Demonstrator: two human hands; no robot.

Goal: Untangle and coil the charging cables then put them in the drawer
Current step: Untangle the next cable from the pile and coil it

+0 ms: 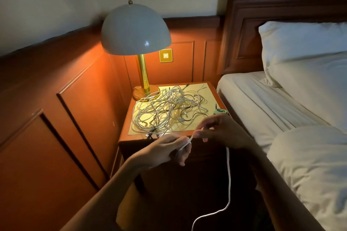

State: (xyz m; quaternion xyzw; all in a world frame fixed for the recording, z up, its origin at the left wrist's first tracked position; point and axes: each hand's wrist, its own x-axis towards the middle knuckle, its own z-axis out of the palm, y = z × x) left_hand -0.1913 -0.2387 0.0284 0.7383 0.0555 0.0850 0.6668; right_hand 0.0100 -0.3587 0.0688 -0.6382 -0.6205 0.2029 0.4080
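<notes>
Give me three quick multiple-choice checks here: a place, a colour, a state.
1. Where does the green cable lie? A on the bed; B at the nightstand's right edge; C on the floor.
2. What colour is the hanging cable that the left hand and right hand hold? A white; B black; C red.
3. The lamp is: A lit; B off; C tipped over.
Answers: B, it sits bunched at that edge; A, it shows white down its length; A, warm light spills beneath its shade.
</notes>
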